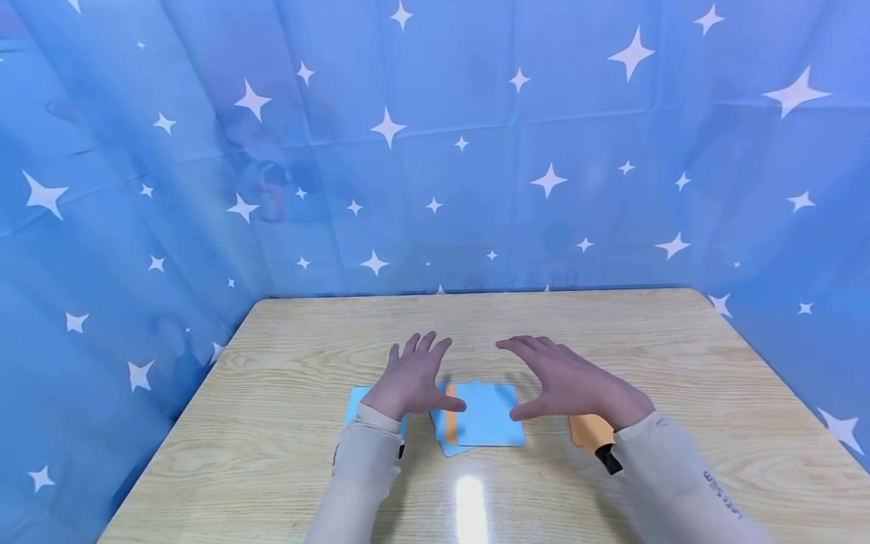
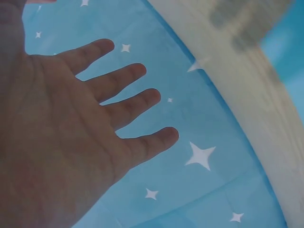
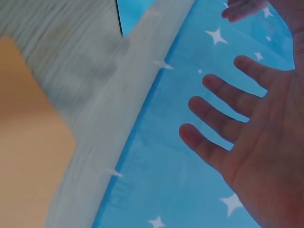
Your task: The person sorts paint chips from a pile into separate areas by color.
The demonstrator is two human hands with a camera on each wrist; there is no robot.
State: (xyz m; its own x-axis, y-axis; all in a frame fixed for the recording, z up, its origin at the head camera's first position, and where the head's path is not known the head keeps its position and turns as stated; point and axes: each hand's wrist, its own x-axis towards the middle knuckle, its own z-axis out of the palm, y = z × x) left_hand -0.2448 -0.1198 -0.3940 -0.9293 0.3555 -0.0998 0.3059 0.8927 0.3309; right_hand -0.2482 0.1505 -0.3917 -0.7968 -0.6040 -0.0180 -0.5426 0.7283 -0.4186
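Both hands hang over the table with nothing in them. My left hand (image 1: 411,381) has spread fingers and the thumb out to the right; its bare palm shows in the left wrist view. My right hand (image 1: 571,381) faces it, fingers spread and gently bent, thumb apart. Between the two lies a small pile of flat blue cards (image 1: 489,415), an orange strip (image 1: 451,414) showing near its left side. Another blue card (image 1: 356,402) is partly hidden beneath my left wrist. An orange card (image 1: 590,431) sits partly behind my right wrist, and fills the left of the right wrist view.
The light wood table (image 1: 306,355) has rounded far corners. A blue curtain (image 1: 462,211) with white stars hangs behind it and along both sides. Light glares off the tabletop (image 1: 470,506) near the front. Each wrist wears a pale sleeve (image 1: 363,453) with a dark strap.
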